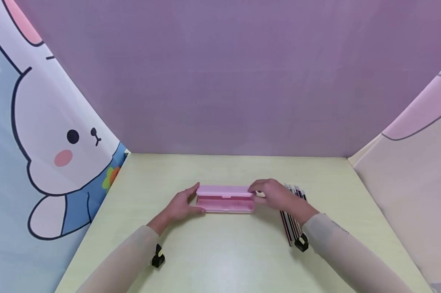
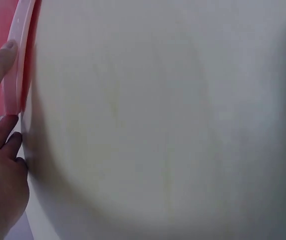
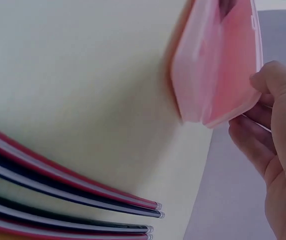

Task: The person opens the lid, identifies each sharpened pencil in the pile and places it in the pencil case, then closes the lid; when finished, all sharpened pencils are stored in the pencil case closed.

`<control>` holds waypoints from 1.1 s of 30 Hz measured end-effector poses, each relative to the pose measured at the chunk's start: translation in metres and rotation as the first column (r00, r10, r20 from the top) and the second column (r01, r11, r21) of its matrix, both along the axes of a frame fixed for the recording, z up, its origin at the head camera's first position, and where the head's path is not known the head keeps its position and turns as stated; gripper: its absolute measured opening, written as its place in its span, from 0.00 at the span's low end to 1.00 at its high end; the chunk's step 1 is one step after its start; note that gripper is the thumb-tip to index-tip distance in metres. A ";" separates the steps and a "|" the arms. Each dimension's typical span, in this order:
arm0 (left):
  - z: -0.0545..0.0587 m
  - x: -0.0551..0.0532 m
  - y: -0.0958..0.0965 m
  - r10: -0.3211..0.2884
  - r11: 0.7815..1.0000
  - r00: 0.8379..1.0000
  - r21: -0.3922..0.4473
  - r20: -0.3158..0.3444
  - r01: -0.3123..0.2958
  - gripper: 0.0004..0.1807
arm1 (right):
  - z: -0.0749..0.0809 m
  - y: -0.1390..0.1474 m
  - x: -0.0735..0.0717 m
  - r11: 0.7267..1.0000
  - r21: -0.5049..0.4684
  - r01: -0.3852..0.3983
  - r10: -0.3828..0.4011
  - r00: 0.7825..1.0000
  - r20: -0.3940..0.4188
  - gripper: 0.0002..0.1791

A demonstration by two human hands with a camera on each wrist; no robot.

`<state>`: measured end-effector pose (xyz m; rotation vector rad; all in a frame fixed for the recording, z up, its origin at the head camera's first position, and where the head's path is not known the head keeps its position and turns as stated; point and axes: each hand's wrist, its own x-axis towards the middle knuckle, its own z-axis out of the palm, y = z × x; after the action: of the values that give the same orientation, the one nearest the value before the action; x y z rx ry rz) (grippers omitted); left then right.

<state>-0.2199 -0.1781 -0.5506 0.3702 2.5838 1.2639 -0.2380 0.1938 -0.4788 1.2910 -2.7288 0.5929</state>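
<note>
A pink plastic pencil case [image 1: 225, 206] lies in the middle of the table with its hinged lid [image 1: 222, 191] raised. Nothing shows inside the part of the tray facing the head camera. My left hand [image 1: 180, 204] grips the case's left end, and in the left wrist view the thumb [image 2: 2, 62] lies on the rim with the other fingers bent at the end. At the right end, my right hand [image 1: 273, 194] pinches the lid; the right wrist view shows its thumb [image 3: 273, 77] over the lid's edge and its fingers behind.
Several striped pencils [image 1: 291, 226] lie side by side on the table [image 1: 220, 252], partly under the right forearm. A purple panel [image 1: 220, 81] stands along the back edge. Cartoon-printed cloth [image 1: 41, 162] borders the left side, and another print [image 1: 411, 175] the right.
</note>
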 end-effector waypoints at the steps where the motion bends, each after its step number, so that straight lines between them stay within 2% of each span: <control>1: -0.001 0.001 0.000 0.002 1.000 1.000 -0.012 -0.010 -0.002 0.62 | 0.000 0.001 -0.002 1.000 -0.025 0.019 -0.018 1.000 0.019 0.11; 3: -0.002 0.003 0.002 0.006 1.000 1.000 -0.027 -0.031 -0.006 0.61 | 0.000 0.003 -0.006 0.994 -0.094 0.061 -0.053 0.995 0.085 0.11; 5: -0.001 0.004 0.003 0.009 0.999 0.999 -0.034 -0.053 -0.011 0.60 | 0.001 0.004 -0.011 0.979 -0.165 0.118 -0.088 0.980 0.178 0.11; 8: -0.002 0.006 0.004 0.012 0.999 0.997 -0.039 -0.080 -0.015 0.59 | 0.001 0.006 -0.018 0.945 -0.243 0.217 -0.138 0.942 0.305 0.11; 12: -0.003 0.007 0.005 0.026 0.998 0.994 -0.053 -0.103 -0.032 0.57 | -0.001 0.008 -0.029 0.893 -0.305 0.331 -0.199 0.898 0.393 0.10; 15: -0.005 0.006 0.007 0.036 0.997 0.993 -0.061 -0.110 -0.043 0.56 | -0.005 0.010 -0.038 0.841 -0.359 0.406 -0.205 0.851 0.483 0.10; 18: -0.007 0.005 0.010 0.039 0.996 0.992 -0.078 -0.121 -0.048 0.55 | -0.007 0.010 -0.045 0.783 -0.403 0.474 -0.173 0.788 0.591 0.12; 21: -0.007 0.005 0.012 0.030 0.993 0.989 -0.108 -0.143 -0.046 0.55 | -0.012 0.011 -0.051 0.735 -0.412 0.539 -0.165 0.731 0.662 0.15; 25: -0.003 0.005 0.014 0.027 0.989 0.985 -0.141 -0.171 -0.051 0.55 | -0.019 0.010 -0.059 0.677 -0.397 0.620 -0.191 0.668 0.719 0.21; 33: -0.002 0.008 0.015 0.029 0.986 0.985 -0.156 -0.169 -0.056 0.55 | -0.026 0.003 -0.064 0.578 -0.354 0.736 -0.239 0.567 0.788 0.27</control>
<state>-0.2114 -0.1627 -0.5529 0.4067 2.8251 1.0691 -0.3023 0.1963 -0.5050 -0.0140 -2.6315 2.0126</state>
